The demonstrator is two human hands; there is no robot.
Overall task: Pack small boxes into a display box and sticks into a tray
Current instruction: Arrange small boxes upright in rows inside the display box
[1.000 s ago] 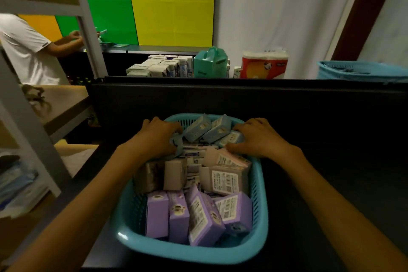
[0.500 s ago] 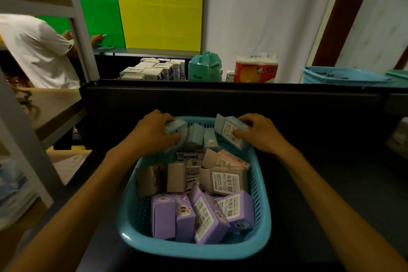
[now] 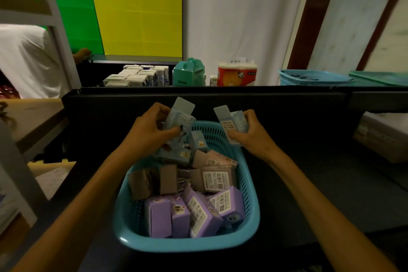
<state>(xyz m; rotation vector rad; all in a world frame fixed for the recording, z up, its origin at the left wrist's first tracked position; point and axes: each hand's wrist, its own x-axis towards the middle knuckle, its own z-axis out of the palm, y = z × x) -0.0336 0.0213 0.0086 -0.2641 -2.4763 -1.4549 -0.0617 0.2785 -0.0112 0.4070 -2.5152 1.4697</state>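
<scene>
A teal plastic basket [image 3: 251, 223] on the dark table holds several small boxes: purple ones [image 3: 198, 214] at the front, beige ones [image 3: 212, 180] in the middle, light blue ones [image 3: 198, 142] at the back. My left hand [image 3: 148, 132] grips light blue boxes [image 3: 180, 117] lifted above the basket's far left rim. My right hand [image 3: 249, 132] grips more light blue boxes [image 3: 231, 120] above the far right rim. Both bundles have an open flap pointing up.
A cardboard box [image 3: 382, 137] stands on the table at the far right. Behind the dark partition [image 3: 198, 99] are stacked cartons [image 3: 141, 76], a teal carrier [image 3: 188, 72], a tissue pack [image 3: 237, 74] and another blue basket [image 3: 309, 77]. A person in white [image 3: 24, 57] stands left, behind a shelf post.
Both hands have closed on light blue boxes at the back of the basket and raised them above its rim. The camera has tilted slightly.
</scene>
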